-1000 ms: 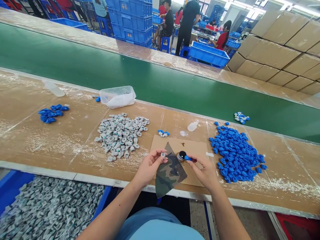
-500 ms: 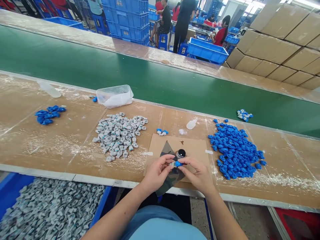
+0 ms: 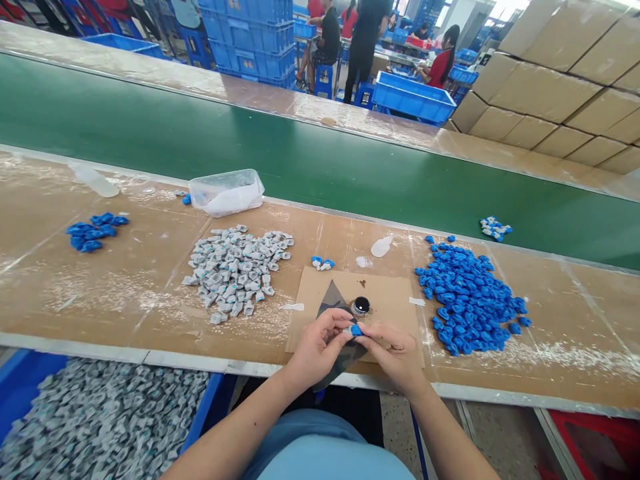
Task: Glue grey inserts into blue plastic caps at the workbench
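Note:
Between the fingertips of both hands, small blue and grey pieces meet over the board's front part. My left hand (image 3: 320, 343) pinches the grey piece, now mostly hidden by fingers. My right hand (image 3: 393, 350) has thumb and forefinger closed on the blue piece (image 3: 356, 330), which presses against the grey one. Beneath the hands lies a dark camouflage-patterned cloth (image 3: 330, 301) on a cardboard sheet (image 3: 393, 285) taped to the table. Just beyond the fingers stands a small round jar of black liquid (image 3: 361, 306).
Grey pieces (image 3: 240, 270) are heaped to the left, blue pieces (image 3: 470, 293) to the right. A clear plastic tub (image 3: 227, 193) and a squeeze bottle (image 3: 383, 247) stand farther back. Behind runs a green conveyor (image 3: 300, 153) carrying a blue-and-white cluster (image 3: 496, 229). A bin (image 3: 215, 393) of grey pieces sits lower left.
The blue and grey pieces have come closer together, and less of the grey shows. My right fingers have curled in more. The cluster on the conveyor has shifted right.

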The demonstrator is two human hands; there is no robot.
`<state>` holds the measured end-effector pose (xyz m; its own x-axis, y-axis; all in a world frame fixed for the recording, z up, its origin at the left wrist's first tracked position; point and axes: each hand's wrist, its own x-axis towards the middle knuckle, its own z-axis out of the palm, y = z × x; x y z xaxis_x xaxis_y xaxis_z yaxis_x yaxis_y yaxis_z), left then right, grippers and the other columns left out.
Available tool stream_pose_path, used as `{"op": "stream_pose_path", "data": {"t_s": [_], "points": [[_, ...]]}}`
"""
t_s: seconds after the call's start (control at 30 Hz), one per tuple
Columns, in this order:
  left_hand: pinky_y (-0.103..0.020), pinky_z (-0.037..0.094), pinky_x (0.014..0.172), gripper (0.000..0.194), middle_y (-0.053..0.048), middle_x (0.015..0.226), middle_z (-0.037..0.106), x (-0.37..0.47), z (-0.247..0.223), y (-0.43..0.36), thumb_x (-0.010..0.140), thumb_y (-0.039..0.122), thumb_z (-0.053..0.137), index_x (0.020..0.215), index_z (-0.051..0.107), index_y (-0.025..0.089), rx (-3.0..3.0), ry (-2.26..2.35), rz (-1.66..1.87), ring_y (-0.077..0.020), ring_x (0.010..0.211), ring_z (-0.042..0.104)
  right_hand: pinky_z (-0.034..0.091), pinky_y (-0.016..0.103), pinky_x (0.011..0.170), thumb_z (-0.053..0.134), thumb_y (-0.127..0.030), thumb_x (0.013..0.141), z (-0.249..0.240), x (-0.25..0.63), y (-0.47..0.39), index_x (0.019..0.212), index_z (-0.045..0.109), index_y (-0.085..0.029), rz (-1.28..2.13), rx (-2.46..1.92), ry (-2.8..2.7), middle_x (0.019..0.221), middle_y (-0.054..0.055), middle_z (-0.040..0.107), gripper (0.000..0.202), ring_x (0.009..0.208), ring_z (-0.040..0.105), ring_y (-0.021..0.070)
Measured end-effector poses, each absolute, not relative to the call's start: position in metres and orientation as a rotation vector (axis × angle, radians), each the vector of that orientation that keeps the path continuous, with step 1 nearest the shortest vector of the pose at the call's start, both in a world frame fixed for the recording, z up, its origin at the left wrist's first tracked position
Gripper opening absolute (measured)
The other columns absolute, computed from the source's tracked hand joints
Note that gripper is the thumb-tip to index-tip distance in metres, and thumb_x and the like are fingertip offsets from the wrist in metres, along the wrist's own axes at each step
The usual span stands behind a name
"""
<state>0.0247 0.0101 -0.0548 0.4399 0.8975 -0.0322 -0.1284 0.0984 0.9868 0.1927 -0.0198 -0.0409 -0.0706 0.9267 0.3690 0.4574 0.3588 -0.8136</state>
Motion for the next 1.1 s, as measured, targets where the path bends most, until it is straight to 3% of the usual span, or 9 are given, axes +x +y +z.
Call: {"op": "stream_pose_path", "data": {"t_s": [0.17,0.33,0.53,0.83,0.97,1.1], "points": [[-0.032,0.053,0.077,0.029,-0.007,0.093,0.069,0.020,-0.053,0.035,0.081,0.035,0.057,0.105,0.057,0.019,1.302,0.954,0.821,-0.0192,0.086,0.066,0.054,0.030,0.076,0.059,-0.029,0.086,-0.038,0.224,-0.015,0.097,0.072,-0.025,0.417,-1.392,-1.818,0.092,0.004,0.074,0.017,0.084,0.068,0.0171],[-0.036,0.053,0.080,0.024,-0.004,0.085,0.069,0.009,-0.050,0.091,0.076,0.029,0.056,0.098,0.059,0.019,1.565,1.314,0.869,-0.0201,0.080,0.066,0.050,0.036,0.077,0.054,-0.027,0.084,-0.023,0.290,-0.012,0.089,0.074,-0.020,-0.016,-2.340,-1.642,0.088,0.009,0.074,0.021,0.085,0.066,0.0245],[-0.033,0.054,0.078,0.025,-0.007,0.091,0.069,0.010,-0.061,0.120,0.073,0.012,0.054,0.096,0.058,0.018,1.664,1.428,0.958,-0.0185,0.080,0.068,0.048,0.034,0.065,0.054,-0.024,0.079,-0.028,0.323,-0.008,0.103,0.072,-0.024,0.076,-2.770,-1.605,0.095,0.009,0.073,0.030,0.088,0.066,0.0279],[-0.042,0.047,0.088,0.023,-0.008,0.095,0.068,-0.063,-0.051,0.084,0.075,0.008,0.052,0.092,0.062,0.019,1.999,1.741,0.883,-0.0248,0.095,0.059,0.050,0.028,0.051,0.053,-0.051,0.069,-0.048,0.331,-0.017,0.091,0.072,-0.021,0.234,-2.144,-1.336,0.064,0.003,0.066,0.041,0.055,0.062,0.0178],[-0.042,0.045,0.086,0.023,-0.007,0.095,0.068,-0.086,-0.050,0.073,0.073,0.008,0.055,0.091,0.064,0.020,2.128,1.747,0.643,-0.0262,0.094,0.058,0.053,0.024,0.053,0.060,-0.058,0.069,-0.053,0.310,-0.018,0.091,0.071,-0.019,0.438,-1.883,-1.372,0.069,0.004,0.068,0.046,0.059,0.064,0.0156],[-0.041,0.044,0.085,0.021,-0.009,0.092,0.069,-0.084,-0.056,0.072,0.076,0.008,0.052,0.088,0.066,0.019,2.199,1.769,0.548,-0.0269,0.091,0.058,0.057,0.025,0.061,0.061,-0.053,0.075,-0.053,0.283,-0.012,0.097,0.068,-0.018,0.496,-1.701,-1.468,0.080,0.007,0.070,0.042,0.068,0.066,0.0158]]}}
